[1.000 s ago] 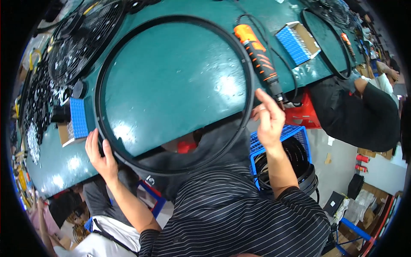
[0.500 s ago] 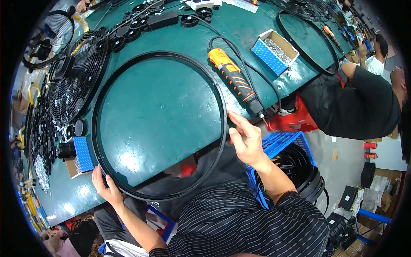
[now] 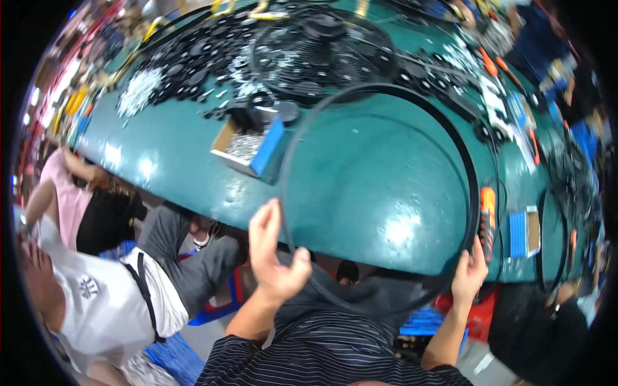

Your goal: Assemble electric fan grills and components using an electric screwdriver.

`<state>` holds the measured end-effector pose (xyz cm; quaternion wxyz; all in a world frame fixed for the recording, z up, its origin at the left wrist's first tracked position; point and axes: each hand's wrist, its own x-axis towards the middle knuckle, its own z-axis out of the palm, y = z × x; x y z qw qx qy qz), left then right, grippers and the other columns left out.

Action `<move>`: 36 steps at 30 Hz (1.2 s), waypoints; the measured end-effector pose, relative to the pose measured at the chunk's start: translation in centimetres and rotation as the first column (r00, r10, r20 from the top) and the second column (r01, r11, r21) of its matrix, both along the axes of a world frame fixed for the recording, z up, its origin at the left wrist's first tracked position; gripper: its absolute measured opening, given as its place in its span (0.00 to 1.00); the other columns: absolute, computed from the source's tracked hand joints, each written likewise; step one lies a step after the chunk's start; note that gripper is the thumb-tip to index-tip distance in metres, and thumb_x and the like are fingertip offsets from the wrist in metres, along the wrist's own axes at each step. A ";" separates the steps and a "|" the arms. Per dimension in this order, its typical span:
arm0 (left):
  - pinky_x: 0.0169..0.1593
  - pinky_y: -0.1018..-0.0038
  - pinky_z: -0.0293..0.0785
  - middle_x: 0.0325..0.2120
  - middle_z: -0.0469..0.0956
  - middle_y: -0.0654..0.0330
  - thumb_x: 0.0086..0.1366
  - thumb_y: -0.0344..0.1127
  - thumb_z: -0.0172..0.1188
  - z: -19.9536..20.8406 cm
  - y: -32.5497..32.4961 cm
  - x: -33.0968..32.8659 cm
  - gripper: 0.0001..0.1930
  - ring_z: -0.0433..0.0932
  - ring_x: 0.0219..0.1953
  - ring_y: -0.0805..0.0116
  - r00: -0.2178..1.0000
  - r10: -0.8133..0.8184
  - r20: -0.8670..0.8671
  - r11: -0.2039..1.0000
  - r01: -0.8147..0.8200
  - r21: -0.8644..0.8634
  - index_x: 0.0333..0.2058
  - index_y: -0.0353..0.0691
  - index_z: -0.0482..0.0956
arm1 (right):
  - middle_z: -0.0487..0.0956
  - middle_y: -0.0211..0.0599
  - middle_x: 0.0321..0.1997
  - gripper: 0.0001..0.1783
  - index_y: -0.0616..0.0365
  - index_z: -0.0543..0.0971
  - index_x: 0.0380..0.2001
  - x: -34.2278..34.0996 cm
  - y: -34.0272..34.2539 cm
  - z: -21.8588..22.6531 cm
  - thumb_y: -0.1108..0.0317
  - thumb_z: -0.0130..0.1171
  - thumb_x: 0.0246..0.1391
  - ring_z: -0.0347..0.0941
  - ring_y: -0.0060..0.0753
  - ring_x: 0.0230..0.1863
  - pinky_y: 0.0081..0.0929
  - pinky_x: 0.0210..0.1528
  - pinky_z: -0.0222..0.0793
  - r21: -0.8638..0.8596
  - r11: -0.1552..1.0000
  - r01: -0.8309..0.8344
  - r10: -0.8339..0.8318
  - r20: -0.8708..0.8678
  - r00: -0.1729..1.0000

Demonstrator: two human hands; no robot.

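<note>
A large black ring (image 3: 465,152) is raised off the table at its near side, and its lower part hangs over the table's front edge above my lap. On its lower right, my right hand (image 3: 468,276) holds the rim between thumb and fingers. At the lower left of the rim is my left hand (image 3: 277,260), fingers stretched upward and thumb spread apart; whether it touches the ring cannot be made out. An orange and black electric screwdriver (image 3: 487,222) lies just right of the ring.
A box of small screws (image 3: 244,147) stands left of the ring. Behind it lie a black fan grille (image 3: 322,55) and scattered round black parts (image 3: 183,77). Another blue box (image 3: 519,233) sits at the right. A person in a white shirt (image 3: 106,289) sits at my left.
The view has swung left. My left hand has opened away from the rim, while my right hand has closed on the lower right of the ring, which looks lifted and turned.
</note>
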<state>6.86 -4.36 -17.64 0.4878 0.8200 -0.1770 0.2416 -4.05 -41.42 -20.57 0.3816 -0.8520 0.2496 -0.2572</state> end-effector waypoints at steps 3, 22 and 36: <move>0.60 0.53 0.65 0.54 0.68 0.36 0.48 0.39 0.64 1.3 -0.5 -2.3 0.38 0.69 0.57 0.40 0.986 0.068 0.154 0.992 -0.050 -0.119 0.57 0.19 0.69 | 0.77 0.39 0.55 0.26 0.69 0.68 0.62 -0.5 -1.0 -1.5 0.82 0.48 0.59 0.53 0.09 0.23 0.17 0.21 0.50 -0.012 0.997 -0.073 0.074 0.049 0.996; 0.67 0.44 0.51 0.48 0.74 0.44 0.42 0.35 0.62 -3.0 1.4 2.4 0.33 0.66 0.60 0.40 0.994 0.096 -0.051 0.946 -0.075 0.314 0.49 0.23 0.73 | 0.80 0.33 0.41 0.24 0.73 0.69 0.60 0.5 -0.1 -0.9 0.81 0.50 0.60 0.57 0.08 0.23 0.14 0.22 0.53 0.035 0.998 0.042 -0.043 0.030 0.999; 0.66 0.49 0.54 0.48 0.74 0.45 0.45 0.29 0.57 -4.7 -0.2 4.6 0.28 0.65 0.60 0.41 0.996 0.080 0.034 0.904 -0.087 0.418 0.49 0.28 0.73 | 0.82 0.47 0.34 0.17 0.66 0.79 0.46 0.8 0.8 -1.6 0.76 0.58 0.51 0.74 0.30 0.20 0.27 0.24 0.70 -0.175 0.969 0.174 -0.139 0.195 0.971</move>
